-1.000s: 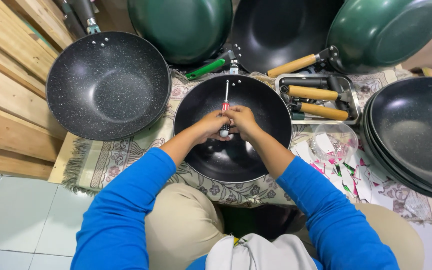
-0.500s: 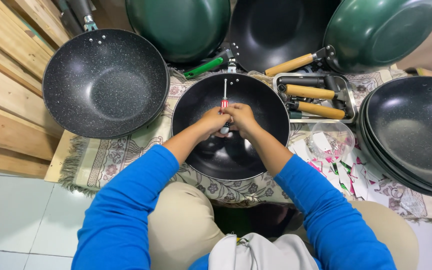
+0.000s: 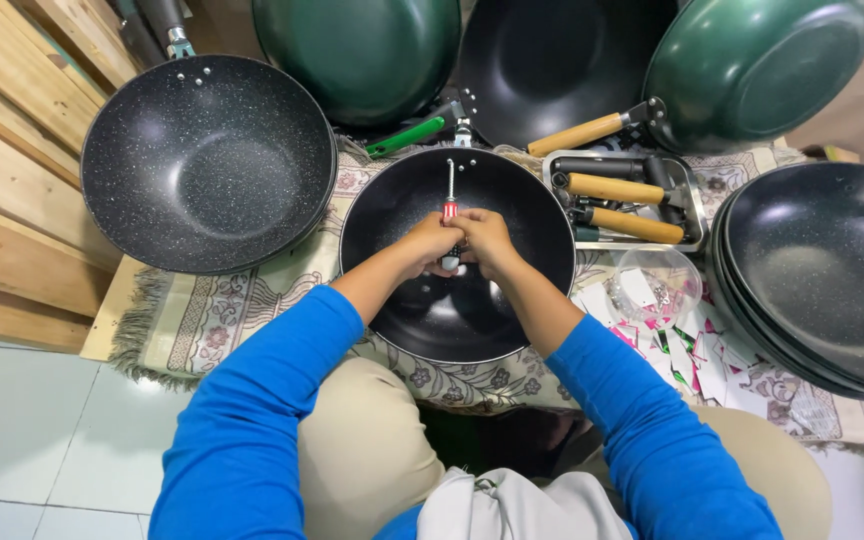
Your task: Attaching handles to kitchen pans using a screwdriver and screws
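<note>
Bright, even light; wide-angle edge distortion

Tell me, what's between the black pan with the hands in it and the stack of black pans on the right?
In the head view, a clear plastic bag and scattered paper tags lie on the patterned cloth there.

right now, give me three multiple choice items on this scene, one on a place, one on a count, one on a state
1. Where is the screwdriver?
A. inside the middle pan
B. on the floor
C. in the tray

2. How many wooden handles lie in the tray?
A. none
B. two
C. six

3. How do the hands stand?
A. apart, one on each knee
B. together over the middle pan
C. both on the speckled pan

Answers: 1 A, its shaft lies across the middle pan. 2 B, two handles lie side by side there. 3 B, the left hand and right hand meet at the screwdriver's grip.
</note>
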